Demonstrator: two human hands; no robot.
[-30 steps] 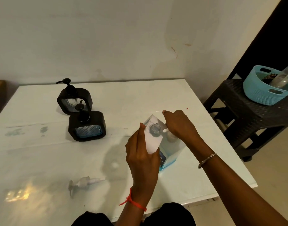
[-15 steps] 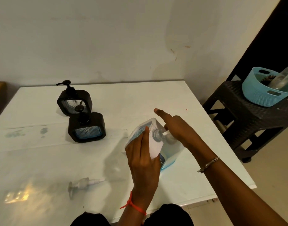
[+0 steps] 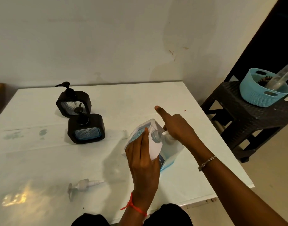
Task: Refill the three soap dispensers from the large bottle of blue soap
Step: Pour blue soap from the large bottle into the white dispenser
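Tilted white dispenser (image 3: 140,136) at the table's (image 3: 140,98) near right, open neck at the big bottle's (image 3: 172,151) pump (image 3: 169,139), gripped by the left hand (image 3: 143,162), fingers pressed together; the right hand (image 3: 177,128), forefinger straight, other fingers curled over the pump, should press slowly, keeping neck and pump aligned against spills.

The white dispenser (image 3: 154,150) is tipped further left; the right hand's (image 3: 177,129) forefinger is straightened off the bottle pump (image 3: 168,139).

Beside white table (image 3: 140,98), black woven stool (image 3: 247,121) bearing light-blue basket (image 3: 257,97), clear tube (image 3: 282,75) leaning inside.
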